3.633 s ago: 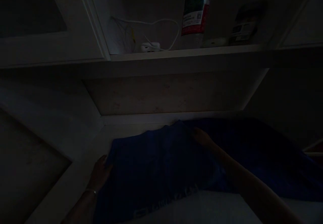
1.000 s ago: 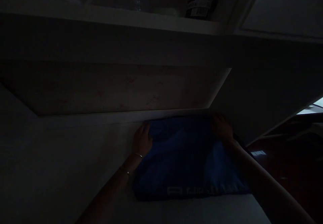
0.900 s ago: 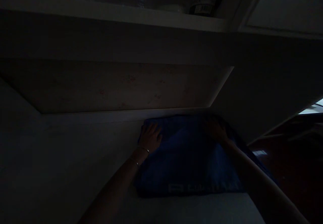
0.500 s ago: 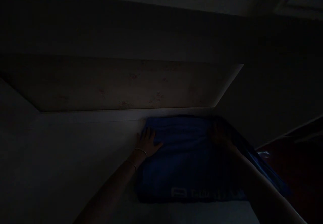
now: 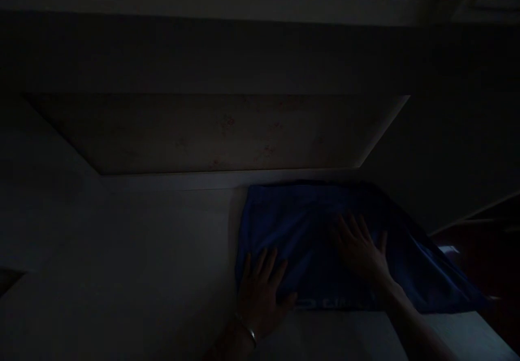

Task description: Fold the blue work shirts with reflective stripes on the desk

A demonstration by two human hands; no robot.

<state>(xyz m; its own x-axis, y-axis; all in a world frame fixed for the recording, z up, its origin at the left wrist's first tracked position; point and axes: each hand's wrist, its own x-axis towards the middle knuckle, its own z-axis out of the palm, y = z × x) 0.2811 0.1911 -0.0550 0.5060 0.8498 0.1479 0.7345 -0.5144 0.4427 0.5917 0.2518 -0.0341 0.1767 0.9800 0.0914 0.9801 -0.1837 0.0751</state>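
Very dim light. Blue cloth (image 5: 309, 214) lies on the white tabletop (image 5: 142, 252), against its back edge, right of centre. Left hand (image 5: 262, 290) and right hand (image 5: 359, 247) rest flat on it, grip spread, pinching nothing. Judged: folding mostly done, a compact rectangle with pale lettering along the near edge. The right corner trails loose, not yet smoothed.

blue cloth (image 5: 320, 231): deep blue, pale printed lettering along lower edge | shelf board (image 5: 162, 252): whitish grey | back panel (image 5: 211, 133): pale, faintly speckled reddish
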